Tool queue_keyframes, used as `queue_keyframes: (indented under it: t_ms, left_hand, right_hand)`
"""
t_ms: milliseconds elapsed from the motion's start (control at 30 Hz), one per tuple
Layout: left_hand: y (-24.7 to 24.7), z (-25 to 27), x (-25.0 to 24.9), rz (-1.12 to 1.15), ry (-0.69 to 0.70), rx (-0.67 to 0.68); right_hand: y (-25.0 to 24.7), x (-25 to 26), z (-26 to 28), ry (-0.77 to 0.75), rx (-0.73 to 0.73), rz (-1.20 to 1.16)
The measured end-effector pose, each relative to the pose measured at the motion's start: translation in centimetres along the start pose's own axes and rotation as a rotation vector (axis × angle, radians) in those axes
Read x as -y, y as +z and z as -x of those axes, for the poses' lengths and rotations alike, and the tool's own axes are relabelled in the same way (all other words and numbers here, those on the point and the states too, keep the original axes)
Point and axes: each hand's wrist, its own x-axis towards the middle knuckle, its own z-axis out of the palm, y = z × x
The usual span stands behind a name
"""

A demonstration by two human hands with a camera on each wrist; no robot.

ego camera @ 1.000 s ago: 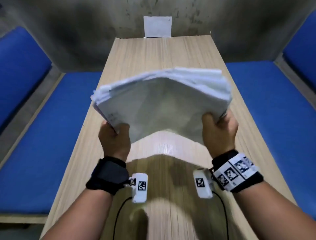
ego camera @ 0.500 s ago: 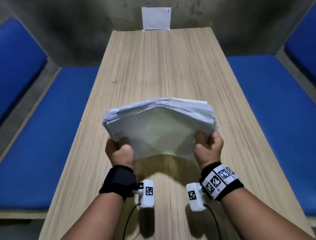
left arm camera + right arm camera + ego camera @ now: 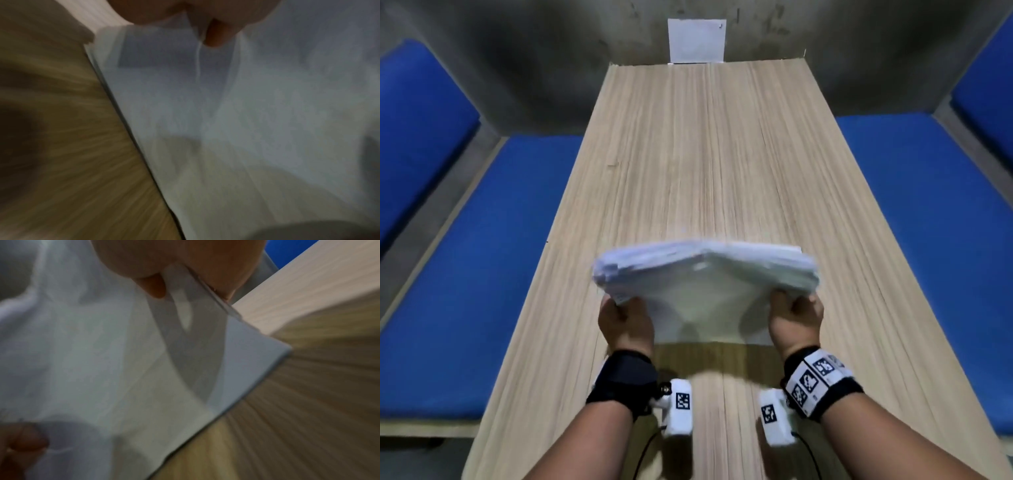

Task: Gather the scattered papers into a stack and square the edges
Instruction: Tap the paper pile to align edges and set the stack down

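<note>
- We grip a thick stack of white paper sheets [image 3: 705, 277] with both hands, standing it upright on its long lower edge on the light wood-grain desk [image 3: 705, 154], near the desk's near edge and about midway between its left and right edges.
- Our left hand [image 3: 625, 320] clamps the stack's left side, with the thumb on the face turned toward us; the fingers behind are hidden.
- Our right hand [image 3: 796, 317] clamps the right side in the same way, thumb on the near face.
- In the left wrist view the thumb [image 3: 216, 32] presses the sheets [image 3: 246, 113], whose lower edge meets the desk [image 3: 72, 162]; the picture is blurred.
- In the right wrist view the thumb [image 3: 156, 285] pinches the sheets [image 3: 102, 353], and a lower corner touches the desk [image 3: 308, 402].
- The upper edges look uneven, with some sheets fanned at the top left.
- A small white card [image 3: 697, 41] stands against the grey wall at the desk's far edge.
- Blue cushioned benches [image 3: 465, 274] run along both long edges of the desk.
</note>
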Motion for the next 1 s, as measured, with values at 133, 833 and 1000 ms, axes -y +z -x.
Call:
queue_keyframes:
  t_ms: [133, 833, 1000]
  left_hand:
    - [0.9, -1.2, -4.9, 0.099, 0.143, 0.012]
    - [-3.8, -1.9, -9.8, -0.306, 0.451, 0.406]
    - [-2.6, -1.5, -13.6, -0.136, 0.174, 0.992]
  right_hand:
    - [0.5, 5.1, -1.6, -0.137, -0.016, -0.095]
    - [-1.6, 13.1, -4.0, -0.532, 0.333, 0.586]
    - [-0.8, 19.3, -3.0, -0.741, 0.525, 0.857]
